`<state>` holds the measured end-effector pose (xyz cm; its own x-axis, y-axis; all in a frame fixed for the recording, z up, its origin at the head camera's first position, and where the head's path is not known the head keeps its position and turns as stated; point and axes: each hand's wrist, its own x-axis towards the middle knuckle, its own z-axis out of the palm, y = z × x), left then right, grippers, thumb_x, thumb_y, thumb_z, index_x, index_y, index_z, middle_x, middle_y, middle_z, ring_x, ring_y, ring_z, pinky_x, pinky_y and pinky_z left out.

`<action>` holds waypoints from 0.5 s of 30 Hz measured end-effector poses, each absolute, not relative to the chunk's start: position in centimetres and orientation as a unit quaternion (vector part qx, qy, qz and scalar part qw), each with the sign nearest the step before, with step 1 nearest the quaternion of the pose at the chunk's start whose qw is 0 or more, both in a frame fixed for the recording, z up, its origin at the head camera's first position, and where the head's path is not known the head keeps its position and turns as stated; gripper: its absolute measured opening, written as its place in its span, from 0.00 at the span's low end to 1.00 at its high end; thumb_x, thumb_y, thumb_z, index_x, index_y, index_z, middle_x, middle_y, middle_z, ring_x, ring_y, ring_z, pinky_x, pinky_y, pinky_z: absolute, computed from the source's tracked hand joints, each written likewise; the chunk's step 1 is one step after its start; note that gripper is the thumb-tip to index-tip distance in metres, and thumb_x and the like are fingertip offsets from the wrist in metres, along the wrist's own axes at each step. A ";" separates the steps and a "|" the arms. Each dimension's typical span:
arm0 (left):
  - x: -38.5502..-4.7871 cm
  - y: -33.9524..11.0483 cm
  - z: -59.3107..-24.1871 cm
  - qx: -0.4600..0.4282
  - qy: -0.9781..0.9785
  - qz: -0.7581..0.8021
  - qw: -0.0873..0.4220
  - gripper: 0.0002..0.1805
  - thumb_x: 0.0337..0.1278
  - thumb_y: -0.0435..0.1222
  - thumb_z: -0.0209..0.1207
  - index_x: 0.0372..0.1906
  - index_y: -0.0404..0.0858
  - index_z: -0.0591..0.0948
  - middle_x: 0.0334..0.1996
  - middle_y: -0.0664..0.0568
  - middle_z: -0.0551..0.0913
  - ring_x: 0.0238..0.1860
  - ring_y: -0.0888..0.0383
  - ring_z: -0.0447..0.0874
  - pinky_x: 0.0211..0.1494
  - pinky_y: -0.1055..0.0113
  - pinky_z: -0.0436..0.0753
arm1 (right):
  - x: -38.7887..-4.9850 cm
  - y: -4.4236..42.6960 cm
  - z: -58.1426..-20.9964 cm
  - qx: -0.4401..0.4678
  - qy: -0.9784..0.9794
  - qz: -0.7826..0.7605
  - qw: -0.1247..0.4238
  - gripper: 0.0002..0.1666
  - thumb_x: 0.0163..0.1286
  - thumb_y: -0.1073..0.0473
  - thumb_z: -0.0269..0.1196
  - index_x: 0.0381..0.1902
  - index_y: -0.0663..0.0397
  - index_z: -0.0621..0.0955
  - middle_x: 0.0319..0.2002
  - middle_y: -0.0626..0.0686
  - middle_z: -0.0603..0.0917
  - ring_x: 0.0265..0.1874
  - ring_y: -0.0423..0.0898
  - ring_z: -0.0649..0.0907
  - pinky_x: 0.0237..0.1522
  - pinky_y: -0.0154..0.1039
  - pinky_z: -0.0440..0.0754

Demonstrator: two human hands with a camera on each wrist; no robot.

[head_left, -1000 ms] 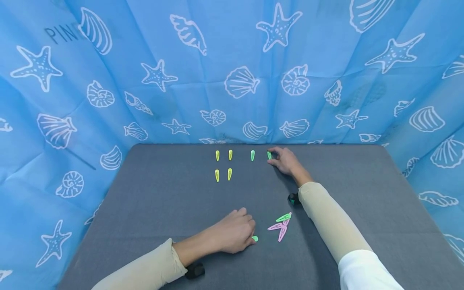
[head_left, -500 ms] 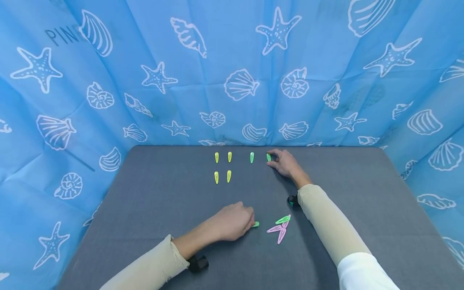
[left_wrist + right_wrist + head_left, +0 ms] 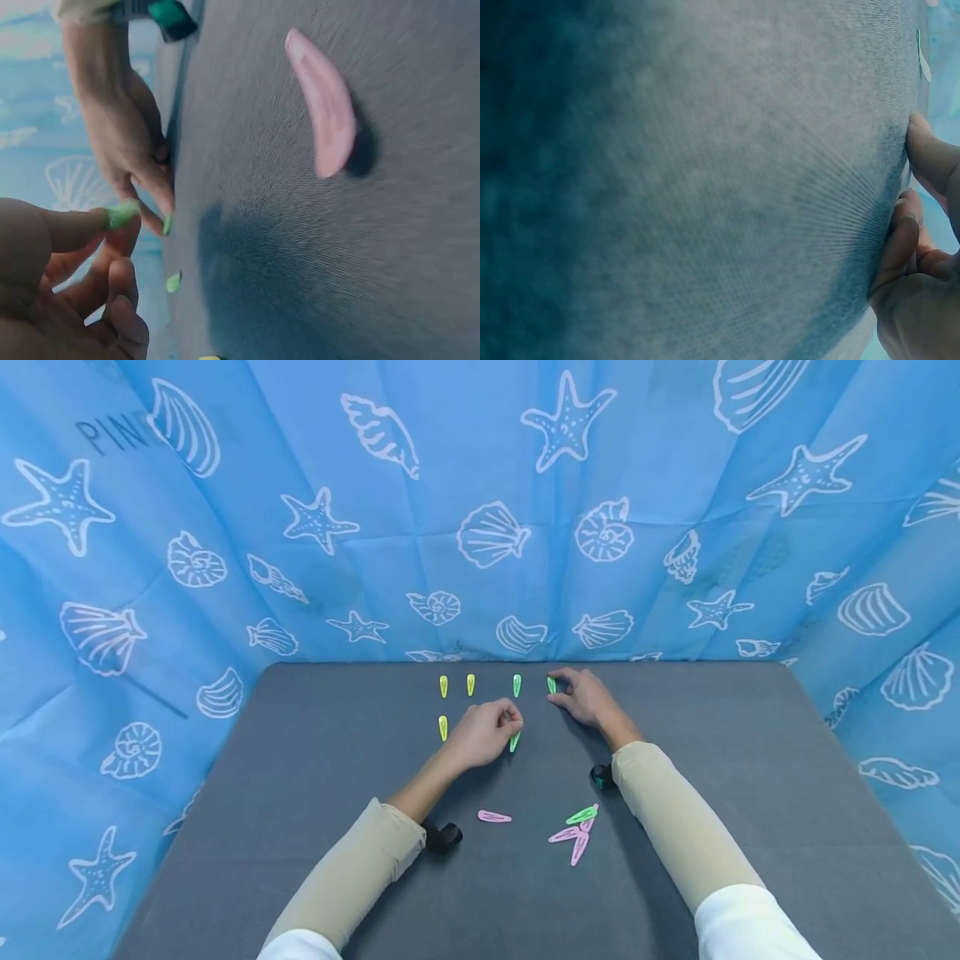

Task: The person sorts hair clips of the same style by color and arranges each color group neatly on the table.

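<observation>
My left hand (image 3: pixel 482 733) is over the middle of the table, pinching a green hair clip (image 3: pixel 514 742) between thumb and finger; the left wrist view shows this clip (image 3: pixel 121 214) held off the surface. At the far edge, my right hand (image 3: pixel 588 696) has its thumb and a fingertip at the two ends of another green clip (image 3: pixel 552 685), which lies on the table. One more green clip (image 3: pixel 517 685) lies just left of it. Yellow clips (image 3: pixel 443 727) lie left of my left hand; the hand hides part of that area.
Nearer on the grey table (image 3: pixel 315 860) lie a single pink clip (image 3: pixel 494 817) and a small pile of pink clips (image 3: pixel 578 848) with a green clip (image 3: pixel 582 815) on top. A blue shell-print curtain (image 3: pixel 420 543) stands behind the table. Black devices (image 3: pixel 444 838) are at both wrists.
My left hand has moved away from me with the green clip, up beside the yellow clips, covering one. The single pink clip has come into view. My right hand has stayed at its clip.
</observation>
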<state>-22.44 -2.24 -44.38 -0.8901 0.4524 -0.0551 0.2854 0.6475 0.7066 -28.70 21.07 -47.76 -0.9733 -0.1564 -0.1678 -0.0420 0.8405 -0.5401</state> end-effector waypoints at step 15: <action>-26.9 -0.2 -46.6 0.124 0.946 0.288 0.082 0.04 0.67 0.41 0.65 0.37 0.46 0.87 0.33 0.55 0.88 0.32 0.59 0.81 0.39 0.63 0.78 | -28.7 21.1 -48.0 -0.056 0.956 -0.272 0.093 0.30 0.77 0.52 0.61 0.73 0.51 0.72 0.44 0.61 0.76 0.42 0.53 0.74 0.43 0.47 0.71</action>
